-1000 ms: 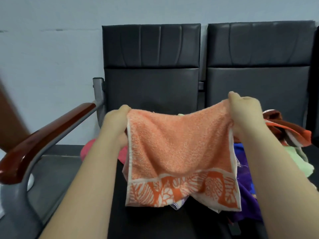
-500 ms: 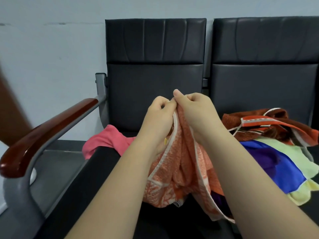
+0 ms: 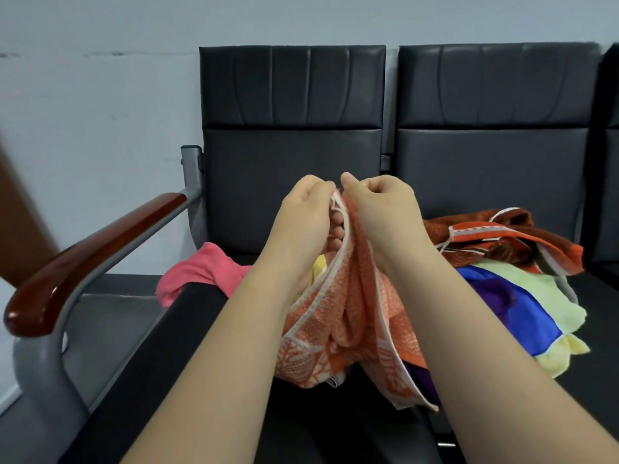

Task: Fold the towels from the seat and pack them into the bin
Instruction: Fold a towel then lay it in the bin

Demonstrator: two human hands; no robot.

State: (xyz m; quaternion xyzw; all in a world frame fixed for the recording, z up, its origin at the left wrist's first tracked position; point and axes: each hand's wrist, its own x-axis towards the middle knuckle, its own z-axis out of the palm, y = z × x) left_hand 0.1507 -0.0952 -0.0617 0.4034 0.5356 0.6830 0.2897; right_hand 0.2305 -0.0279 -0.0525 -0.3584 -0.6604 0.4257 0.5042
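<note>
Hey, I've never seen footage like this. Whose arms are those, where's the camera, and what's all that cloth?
No machine here: these are a person's two bare arms, filmed by one wide-angle camera worn on their head, looking forward and down. The left hand and right hand, close together, both pinch the top edge of an orange towel that hangs bunched between them. On the black seats lie a pink towel at left and a loose pile at right: a brown-and-orange towel, a blue cloth, a pale green towel.
</note>
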